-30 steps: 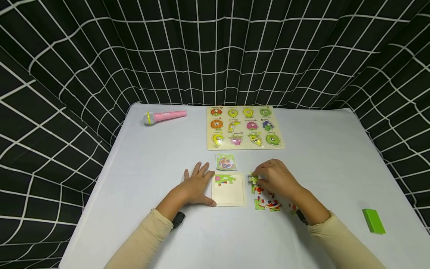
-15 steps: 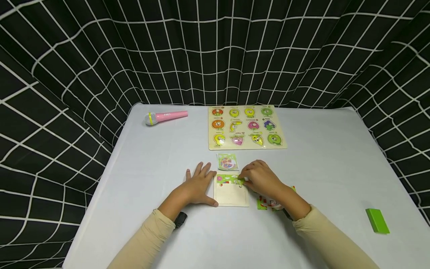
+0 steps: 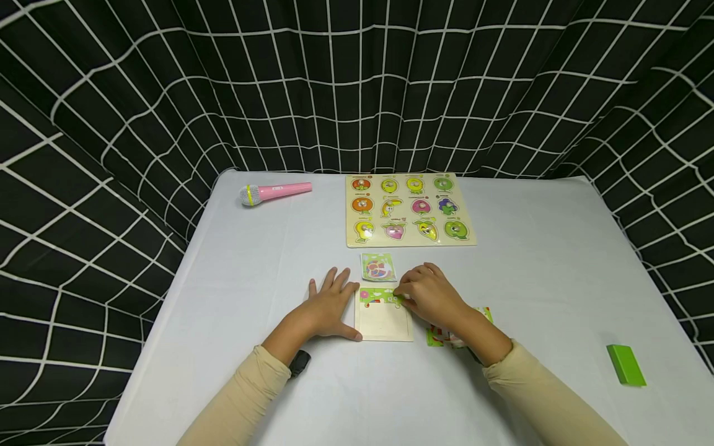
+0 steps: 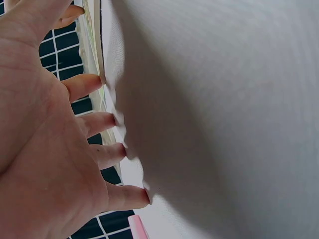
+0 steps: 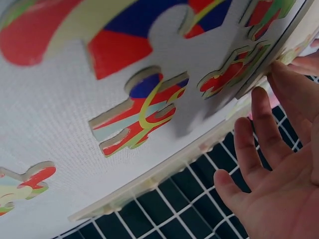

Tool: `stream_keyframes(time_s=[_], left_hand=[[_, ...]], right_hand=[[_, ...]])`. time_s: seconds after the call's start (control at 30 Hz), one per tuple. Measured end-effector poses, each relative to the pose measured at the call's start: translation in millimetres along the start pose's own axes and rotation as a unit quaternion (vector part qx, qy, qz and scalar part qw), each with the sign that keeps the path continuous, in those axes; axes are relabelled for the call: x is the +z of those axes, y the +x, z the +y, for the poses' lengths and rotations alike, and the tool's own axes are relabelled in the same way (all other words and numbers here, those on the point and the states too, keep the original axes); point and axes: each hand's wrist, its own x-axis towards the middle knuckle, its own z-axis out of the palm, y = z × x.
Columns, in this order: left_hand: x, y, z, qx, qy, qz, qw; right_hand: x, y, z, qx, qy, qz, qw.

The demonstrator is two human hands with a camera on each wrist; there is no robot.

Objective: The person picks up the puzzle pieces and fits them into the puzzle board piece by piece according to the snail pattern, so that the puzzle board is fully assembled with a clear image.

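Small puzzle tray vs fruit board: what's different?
The puzzle tray is smaller and nearly square; the fruit board is larger and oblong. The puzzle tray is mostly bare, with green pieces along its far edge; the fruit board carries twelve fruit figures. Both are pale and lie on the table.

Beyond the grip (image 3: 428, 296) and to both sides of it, black fabric curtains patterned with a white grid (image 3: 374, 87) were hung in folds. Beneath it, a broad table covered with white cloth (image 3: 279, 248) was evenly lit; soft grey shadow (image 5: 197, 118) was cast beside it.
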Motion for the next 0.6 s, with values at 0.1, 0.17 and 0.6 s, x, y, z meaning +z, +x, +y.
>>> stream_keyframes(time_s=[0.1,0.17,0.6], left_hand=[[0.3,0.3,0.2,0.001,-0.002,0.0,1.0],[0.2,0.2,0.2,0.003,-0.004,0.0,1.0],[-0.6,-0.1,0.5,0.003,-0.009,-0.002,1.0]], right_hand=[[-1,-1.2,0,-0.001,0.006,-0.003,1.0],[-2,-2.3,0,-0.003,0.013,-0.005,0.9999],[-14,-31.5,19,0.047,0.06,-0.028,0.9967]])
